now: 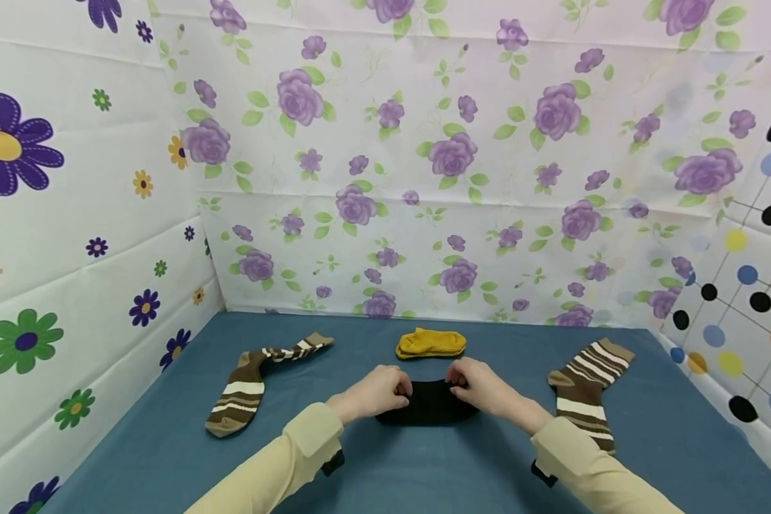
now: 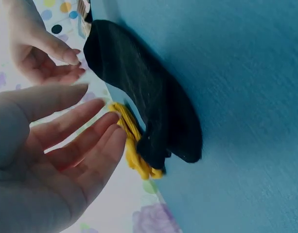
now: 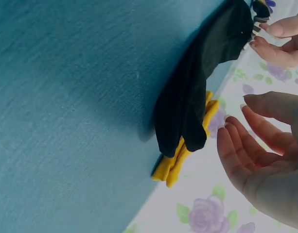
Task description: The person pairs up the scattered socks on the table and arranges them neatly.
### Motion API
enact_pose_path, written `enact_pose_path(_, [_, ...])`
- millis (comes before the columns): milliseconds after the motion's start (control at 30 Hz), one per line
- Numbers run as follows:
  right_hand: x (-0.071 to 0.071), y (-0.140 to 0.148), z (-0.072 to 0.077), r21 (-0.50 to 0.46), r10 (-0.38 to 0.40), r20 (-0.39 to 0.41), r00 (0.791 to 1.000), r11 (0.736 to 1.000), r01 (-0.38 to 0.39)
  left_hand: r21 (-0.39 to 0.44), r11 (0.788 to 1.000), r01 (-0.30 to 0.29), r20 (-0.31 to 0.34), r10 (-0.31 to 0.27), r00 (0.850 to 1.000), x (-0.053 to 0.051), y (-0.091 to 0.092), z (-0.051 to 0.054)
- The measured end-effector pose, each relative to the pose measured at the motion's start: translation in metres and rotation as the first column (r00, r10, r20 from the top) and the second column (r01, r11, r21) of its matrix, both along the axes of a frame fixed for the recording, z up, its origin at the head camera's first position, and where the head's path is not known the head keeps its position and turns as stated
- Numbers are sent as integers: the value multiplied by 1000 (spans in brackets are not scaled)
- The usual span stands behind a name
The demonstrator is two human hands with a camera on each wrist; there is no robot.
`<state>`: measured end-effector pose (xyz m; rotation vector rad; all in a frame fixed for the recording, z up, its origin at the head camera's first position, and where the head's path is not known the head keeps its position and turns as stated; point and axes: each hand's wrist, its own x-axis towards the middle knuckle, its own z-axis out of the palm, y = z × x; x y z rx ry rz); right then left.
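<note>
A black sock (image 1: 429, 404) lies crosswise on the blue cloth, right between my two hands. My left hand (image 1: 378, 391) hovers at its left end; in the left wrist view a gap shows between the loosely bent fingers (image 2: 90, 131) and the fabric. Over the other end is my right hand (image 1: 485, 387), with thumb and fingers (image 3: 236, 150) apart and nothing held between them in the right wrist view. Just behind the black sock, a folded pair of yellow socks (image 1: 430, 343) rests on the cloth, touched by neither hand.
To the left lies a brown striped sock (image 1: 244, 385), its leg twisted. A matching brown striped sock (image 1: 581, 389) lies flatter on the right, partly behind the right sleeve (image 1: 585, 457). Patterned sheets (image 1: 385, 235) stand along the back and sides of the blue cloth (image 1: 398, 471).
</note>
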<state>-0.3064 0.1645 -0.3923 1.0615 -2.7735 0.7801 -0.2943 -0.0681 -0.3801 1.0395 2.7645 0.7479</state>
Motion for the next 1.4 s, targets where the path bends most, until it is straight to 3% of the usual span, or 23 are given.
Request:
enact_pose_path(167, [1, -2, -6, 82, 23, -38, 999, 996, -20, -106, 994, 24, 6, -24, 1000, 5, 5, -3])
enact_pose_path(400, [6, -3, -11, 166, 29, -72, 997, 986, -17, -218, 976, -4, -29, -2, 1000, 9, 8, -11])
enact_pose_path(667, [7, -3, -18, 222, -25, -19, 1000, 975, 28, -235, 972, -10, -59, -4, 998, 11, 10, -14])
enact_pose_path(1000, [6, -6, -20, 255, -73, -32, 997, 964, 79, -265, 964, -36, -105, 8, 994, 5, 11, -17])
enact_pose_path(1400, [-4, -4, -22, 263, -139, -30, 990, 954, 142, -299, 952, -58, -70, 39, 997, -3, 17, -19])
